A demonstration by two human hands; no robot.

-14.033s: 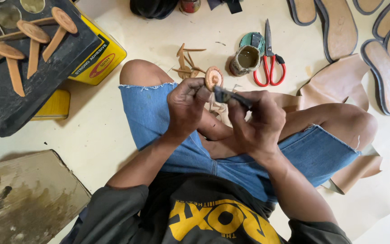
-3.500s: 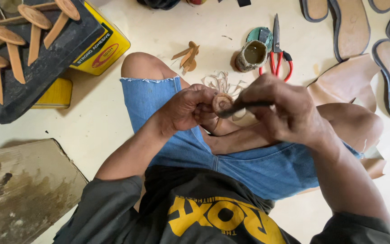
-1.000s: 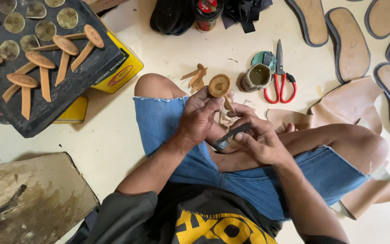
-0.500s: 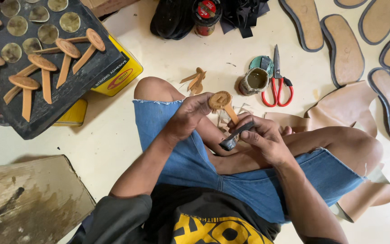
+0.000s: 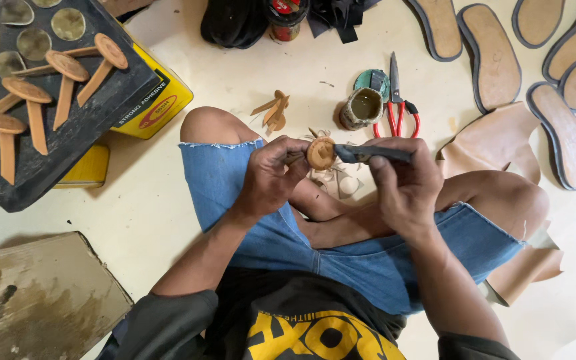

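I sit cross-legged on the floor in blue denim shorts. My left hand (image 5: pixel 271 177) pinches a small round tan leather piece (image 5: pixel 320 153) with a narrow strap end, held up over my knees. My right hand (image 5: pixel 405 187) grips a dark-handled knife (image 5: pixel 371 154), its tip touching the right edge of the round piece. Leather trimmings (image 5: pixel 333 181) lie on the floor just under my hands.
A black tray (image 5: pixel 55 127) with several similar leather pieces rests on yellow tins (image 5: pixel 151 107) at upper left. Red-handled scissors (image 5: pixel 397 107) and a small glue pot (image 5: pixel 361 109) lie ahead. Shoe soles (image 5: pixel 495 57) and tan leather sheets (image 5: pixel 495 140) lie right. A worn board (image 5: pixel 28 300) sits lower left.
My right hand has lifted the knife from near my lap up to the edge of the round piece. My left hand keeps holding the piece, now turned face up.
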